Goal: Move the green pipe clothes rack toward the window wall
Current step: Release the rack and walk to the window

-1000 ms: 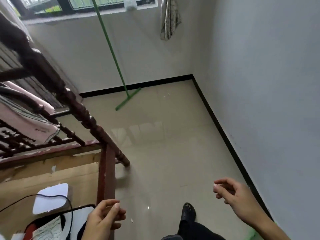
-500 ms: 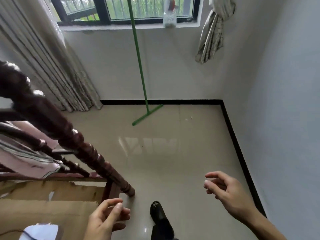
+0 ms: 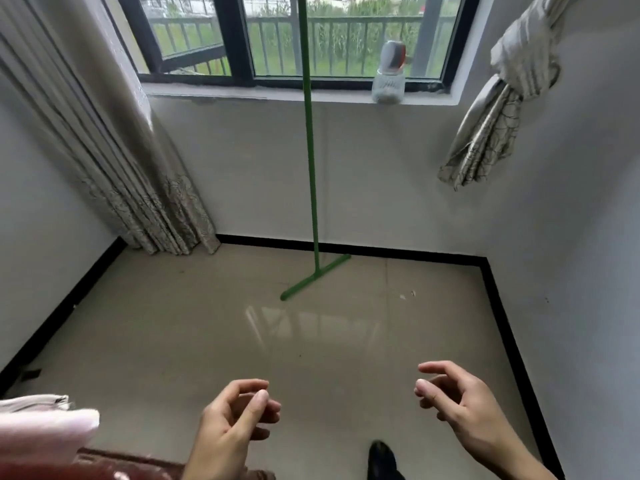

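The green pipe clothes rack (image 3: 311,161) stands upright close to the window wall (image 3: 381,174). Only one thin post and its foot bar (image 3: 313,278) on the tiled floor show; the top runs out of view. My left hand (image 3: 232,427) hovers low in the foreground, fingers loosely curled around nothing. My right hand (image 3: 460,407) is beside it to the right, also loosely curled and empty. Both hands are well short of the rack, with bare floor between.
A long curtain (image 3: 114,161) hangs at the left of the window and a knotted curtain (image 3: 498,98) at the right. A glass jar (image 3: 388,83) sits on the sill. A dark wooden bed rail (image 3: 114,462) with pale cloth (image 3: 41,427) fills the bottom left. My shoe (image 3: 381,459) is on the floor.
The view has swung up and left toward the window, so the bed frame has dropped to the bottom left corner. Both empty hands stay low in front, now closer together.
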{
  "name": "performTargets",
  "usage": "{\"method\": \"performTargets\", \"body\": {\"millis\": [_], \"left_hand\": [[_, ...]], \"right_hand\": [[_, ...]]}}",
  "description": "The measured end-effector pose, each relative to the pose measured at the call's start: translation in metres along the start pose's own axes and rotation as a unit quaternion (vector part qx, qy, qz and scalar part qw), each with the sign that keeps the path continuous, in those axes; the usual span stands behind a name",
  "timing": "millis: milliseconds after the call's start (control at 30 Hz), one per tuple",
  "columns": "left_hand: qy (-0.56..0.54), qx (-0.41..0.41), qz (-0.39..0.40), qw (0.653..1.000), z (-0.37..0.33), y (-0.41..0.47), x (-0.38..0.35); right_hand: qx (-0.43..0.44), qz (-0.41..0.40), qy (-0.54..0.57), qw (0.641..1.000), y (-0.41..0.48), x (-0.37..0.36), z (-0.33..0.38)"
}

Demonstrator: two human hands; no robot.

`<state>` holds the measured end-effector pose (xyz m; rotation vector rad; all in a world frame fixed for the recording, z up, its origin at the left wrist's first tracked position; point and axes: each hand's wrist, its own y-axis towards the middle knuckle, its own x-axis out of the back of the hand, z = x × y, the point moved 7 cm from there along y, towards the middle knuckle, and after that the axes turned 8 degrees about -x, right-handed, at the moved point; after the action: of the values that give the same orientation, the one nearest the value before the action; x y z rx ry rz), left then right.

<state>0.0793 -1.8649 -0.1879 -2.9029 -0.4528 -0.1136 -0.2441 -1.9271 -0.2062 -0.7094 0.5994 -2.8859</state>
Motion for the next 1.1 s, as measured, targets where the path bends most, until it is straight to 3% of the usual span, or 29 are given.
{"method": "performTargets", "body": {"millis": [233,500,700,900,1100], "left_hand": [[-0.016,0.052,-0.092,0.994,0.014,0.116,0.015],[-0.032,0.021,-0.158,0.987,-0.042,0.274,0.026],[-0.027,0.045,-0.192,0.98,-0.041,0.362,0.071],[0.003,0.035,-0.153,0.988,-0.052,0.5,0.141],[0.035,-0.015,-0.038,0.999,-0.108,0.65,0.17]], "right_hand": [[0.017,0.047,-0.038,0.998,0.164,-0.024,0.063],[0.095,0.107,-0.072,0.987,0.348,-0.059,0.21],[0.119,0.119,-0.091,0.981,0.439,-0.103,0.287],[0.062,0.061,-0.053,0.995,0.507,-0.155,0.317],[0.022,-0.004,0.006,1.0,0.542,-0.178,0.367]]}}
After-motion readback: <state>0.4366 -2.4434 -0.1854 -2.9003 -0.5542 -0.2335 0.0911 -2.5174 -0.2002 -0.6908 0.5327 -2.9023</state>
